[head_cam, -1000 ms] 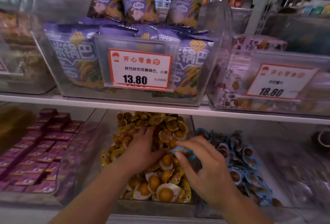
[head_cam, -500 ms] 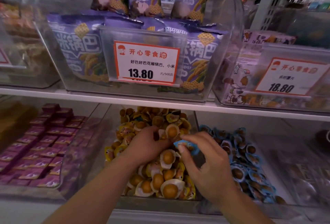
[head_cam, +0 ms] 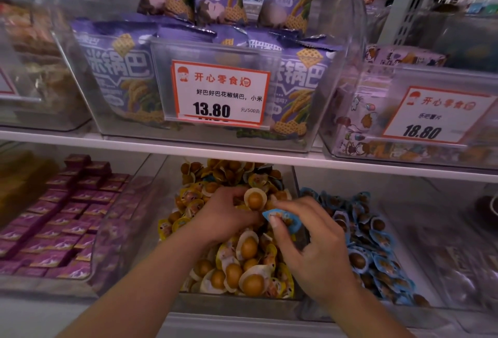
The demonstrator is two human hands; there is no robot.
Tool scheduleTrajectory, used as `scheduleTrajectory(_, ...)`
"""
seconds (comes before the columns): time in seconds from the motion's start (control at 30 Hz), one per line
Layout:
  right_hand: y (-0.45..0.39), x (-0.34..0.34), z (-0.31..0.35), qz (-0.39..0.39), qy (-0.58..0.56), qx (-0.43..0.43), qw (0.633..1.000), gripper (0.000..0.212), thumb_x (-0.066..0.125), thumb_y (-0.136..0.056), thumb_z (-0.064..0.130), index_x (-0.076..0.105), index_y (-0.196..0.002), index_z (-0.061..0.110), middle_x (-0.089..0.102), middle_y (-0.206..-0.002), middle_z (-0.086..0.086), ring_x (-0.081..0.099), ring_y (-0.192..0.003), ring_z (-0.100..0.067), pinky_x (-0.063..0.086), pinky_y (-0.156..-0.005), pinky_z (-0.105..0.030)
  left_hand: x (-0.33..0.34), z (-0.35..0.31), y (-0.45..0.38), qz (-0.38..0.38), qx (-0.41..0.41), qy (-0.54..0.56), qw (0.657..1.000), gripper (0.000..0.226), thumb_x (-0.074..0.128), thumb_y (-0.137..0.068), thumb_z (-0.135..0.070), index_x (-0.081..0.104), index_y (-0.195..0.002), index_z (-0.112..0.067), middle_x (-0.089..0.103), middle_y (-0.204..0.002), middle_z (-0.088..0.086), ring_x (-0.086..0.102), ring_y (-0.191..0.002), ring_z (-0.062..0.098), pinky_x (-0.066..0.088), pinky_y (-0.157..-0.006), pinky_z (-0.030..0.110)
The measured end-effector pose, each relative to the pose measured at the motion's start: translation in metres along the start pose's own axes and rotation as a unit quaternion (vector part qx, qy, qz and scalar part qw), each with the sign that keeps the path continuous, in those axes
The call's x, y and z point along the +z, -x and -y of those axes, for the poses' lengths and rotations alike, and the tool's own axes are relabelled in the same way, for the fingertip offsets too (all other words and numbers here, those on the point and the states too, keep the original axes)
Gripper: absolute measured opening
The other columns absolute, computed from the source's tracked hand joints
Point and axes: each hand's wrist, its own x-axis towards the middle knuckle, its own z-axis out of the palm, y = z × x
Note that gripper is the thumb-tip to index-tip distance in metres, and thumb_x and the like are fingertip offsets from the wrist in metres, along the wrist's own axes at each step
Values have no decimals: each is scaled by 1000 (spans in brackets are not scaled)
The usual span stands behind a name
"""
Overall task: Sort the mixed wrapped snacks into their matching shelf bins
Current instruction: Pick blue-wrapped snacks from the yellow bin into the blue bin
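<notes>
The right hand (head_cam: 310, 246) has lifted a blue-wrapped snack (head_cam: 283, 219) clear of the yellow-wrapper bin (head_cam: 237, 302) — pinched at thumb and fingertips, ready for the blue-wrapper bin (head_cam: 336, 313) to its right. The left hand (head_cam: 223, 216), just beside it, keeps digging — fingers curled among yellow-wrapped snacks (head_cam: 248, 262), grip unclear.

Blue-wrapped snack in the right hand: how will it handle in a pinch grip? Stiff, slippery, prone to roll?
The blue-wrapped snack is probably light: the right hand lifts it by thumb and fingertips alone. Its flat film edge likely flexes and may be slick, so grip near the bulge. Set down, it should barely roll; similar packs in the blue bin lie flat on their rims.
</notes>
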Motion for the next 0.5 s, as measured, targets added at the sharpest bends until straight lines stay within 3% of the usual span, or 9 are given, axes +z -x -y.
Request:
scheduleTrajectory(0.1,-3,-1,2,-3,-1,9,1000,18,68,-92,17,70,-110,13,64,-103,5,62,-99,-3,48,-83,-14,-16,-1,5,-60,-67,43,995,23,84,-76,-36,76,-96,-27,77,-92,-8,72,-89,7,59,-79,27)
scheduleTrajectory(0.17,-8,1,4,0,-4,22,1000,18,68,-93,19,70,-110,16,64,-102,7,62,-98,-2,48,-83,-13,-29,-3,13,-82,-97,108,986,19,81,-80,-28,77,-97,-21,77,-97,4,73,-95,18,59,-87,36)
scheduleTrajectory(0.23,-18,5,9,8,-17,59,998,17,67,-94,24,69,-110,21,64,-103,10,61,-100,-2,47,-83,-13,-42,-10,26,-88,-110,226,964,25,78,-77,-18,75,-100,-10,74,-97,15,71,-85,26,61,-74,35)
scheduleTrajectory(0.3,-31,10,17,21,-20,103,994,13,66,-95,28,69,-107,28,65,-102,14,61,-99,1,48,-82,-13,-52,-16,38,-83,-117,335,931,30,75,-71,-19,74,-98,-8,72,-94,13,67,-71,22,55,-58,28)
scheduleTrajectory(0.37,-41,17,24,51,-24,152,987,10,66,-93,30,68,-97,39,67,-94,18,63,-91,2,49,-76,-13,-56,-20,49,-69,-130,401,904,32,71,-74,-20,72,-103,-10,71,-97,11,64,-70,20,51,-61,28)
scheduleTrajectory(0.43,-49,26,32,98,-76,246,961,10,65,-92,28,68,-88,37,69,-85,11,67,-76,-4,54,-64,-23,-56,-21,58,-58,-140,435,888,34,66,-79,-19,69,-110,-7,70,-101,13,63,-73,20,48,-66,29)
scheduleTrajectory(0.5,-51,36,42,106,-195,383,897,9,63,-93,21,70,-92,26,71,-86,-2,71,-67,-14,57,-53,-36,-54,-22,63,-57,-145,455,877,31,64,-81,-19,71,-107,-5,69,-103,16,63,-75,21,46,-71,31)
